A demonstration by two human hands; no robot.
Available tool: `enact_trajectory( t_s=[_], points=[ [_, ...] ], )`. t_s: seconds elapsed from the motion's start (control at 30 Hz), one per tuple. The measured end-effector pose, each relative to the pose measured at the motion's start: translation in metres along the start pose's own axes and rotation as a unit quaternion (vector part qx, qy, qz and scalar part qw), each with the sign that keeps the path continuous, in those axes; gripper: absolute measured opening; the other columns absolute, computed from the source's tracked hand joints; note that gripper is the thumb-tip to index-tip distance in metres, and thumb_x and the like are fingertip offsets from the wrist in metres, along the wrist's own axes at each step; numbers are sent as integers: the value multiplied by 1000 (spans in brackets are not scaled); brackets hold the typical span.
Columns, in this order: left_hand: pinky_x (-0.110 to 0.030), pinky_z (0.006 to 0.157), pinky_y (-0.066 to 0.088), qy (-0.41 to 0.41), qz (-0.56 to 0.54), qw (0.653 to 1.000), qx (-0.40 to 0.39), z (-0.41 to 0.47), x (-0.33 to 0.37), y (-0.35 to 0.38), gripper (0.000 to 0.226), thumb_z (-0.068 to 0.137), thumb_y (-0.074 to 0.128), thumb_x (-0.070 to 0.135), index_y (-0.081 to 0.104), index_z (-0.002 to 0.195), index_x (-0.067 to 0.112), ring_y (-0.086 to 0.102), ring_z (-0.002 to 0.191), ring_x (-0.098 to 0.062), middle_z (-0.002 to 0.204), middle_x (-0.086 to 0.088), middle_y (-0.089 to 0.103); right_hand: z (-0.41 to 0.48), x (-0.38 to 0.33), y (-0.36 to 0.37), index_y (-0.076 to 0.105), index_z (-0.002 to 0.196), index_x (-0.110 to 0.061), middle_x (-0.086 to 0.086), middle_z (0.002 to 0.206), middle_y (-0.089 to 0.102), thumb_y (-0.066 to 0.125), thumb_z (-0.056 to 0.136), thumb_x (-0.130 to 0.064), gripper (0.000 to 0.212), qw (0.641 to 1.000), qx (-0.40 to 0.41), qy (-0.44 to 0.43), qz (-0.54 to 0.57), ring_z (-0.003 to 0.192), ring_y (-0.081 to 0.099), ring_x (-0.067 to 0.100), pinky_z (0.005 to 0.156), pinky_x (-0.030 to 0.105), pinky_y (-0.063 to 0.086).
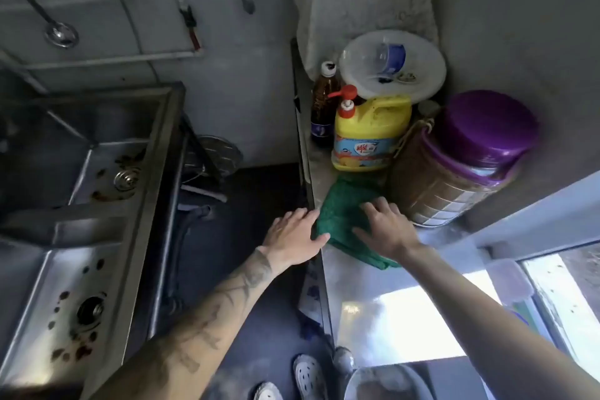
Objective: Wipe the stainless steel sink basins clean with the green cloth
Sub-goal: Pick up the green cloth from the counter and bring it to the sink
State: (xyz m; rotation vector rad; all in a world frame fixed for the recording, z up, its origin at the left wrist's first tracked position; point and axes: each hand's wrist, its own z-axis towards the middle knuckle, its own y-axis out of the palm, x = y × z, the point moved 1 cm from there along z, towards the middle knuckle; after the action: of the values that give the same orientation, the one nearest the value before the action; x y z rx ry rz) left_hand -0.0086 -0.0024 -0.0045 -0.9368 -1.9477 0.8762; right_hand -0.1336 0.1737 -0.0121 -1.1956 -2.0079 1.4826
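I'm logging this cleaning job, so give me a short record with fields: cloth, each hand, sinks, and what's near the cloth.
cloth: green cloth lying on the steel counter, not yet at the sinks
left hand: flat, touching the cloth's left edge
right hand: spread fingers resting on the cloth
sink basins: two, left of the counter, brown spots in both
near cloth: yellow detergent bottle behind it, purple-lidded jar to its right
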Motion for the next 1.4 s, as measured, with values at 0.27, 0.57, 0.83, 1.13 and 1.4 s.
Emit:
enact_trajectory(
  t_s=[0.27, 0.57, 0.83, 1.13, 1.4],
  points=[
    [-45, 122, 32, -3, -22, 1000, -13, 16, -9, 26, 74, 104, 47, 61, 24, 167, 30, 37, 150, -29, 167, -2, 34, 12, -16, 25, 50, 140, -17, 12, 133, 49, 64, 96, -37, 51, 997, 59, 14, -48, 114, 52, 39, 93, 46, 51],
    [-45, 122, 33, -30, -69, 997, 19, -8, -33, 21, 73, 104, 51, 55, 23, 167, 31, 38, 149, -29, 167, 2, 34, 11, -49, 0, 59, 121, -14, 11, 115, 57, 69, 89, -33, 39, 998, 54, -22, 21, 98, 64, 43, 79, 45, 51],
    [-48, 123, 33, -142, -95, 980, 103, -96, -118, -18, 71, 105, 54, 50, 24, 166, 29, 35, 152, -28, 168, 1, 32, 8, -173, -34, 58, 126, -16, 7, 118, 55, 68, 92, -33, 40, 983, 62, -170, 45, 104, 62, 40, 84, 46, 50],
    [-38, 127, 27, -323, -170, 903, 224, -288, -239, -5, 70, 103, 57, 44, 29, 165, 26, 33, 155, -28, 167, -4, 34, -66, -383, -7, 57, 124, -19, 5, 117, 52, 65, 93, -32, 35, 924, 9, -382, 37, 103, 62, 37, 85, 43, 47],
    [-46, 126, 32, -458, -224, 820, 261, -483, -306, 81, 72, 106, 54, 50, 22, 167, 31, 37, 152, -29, 168, -3, 34, -189, -536, 75, 56, 124, -18, 9, 123, 54, 67, 93, -33, 37, 861, -49, -506, -16, 111, 60, 39, 89, 44, 47]
  ],
)
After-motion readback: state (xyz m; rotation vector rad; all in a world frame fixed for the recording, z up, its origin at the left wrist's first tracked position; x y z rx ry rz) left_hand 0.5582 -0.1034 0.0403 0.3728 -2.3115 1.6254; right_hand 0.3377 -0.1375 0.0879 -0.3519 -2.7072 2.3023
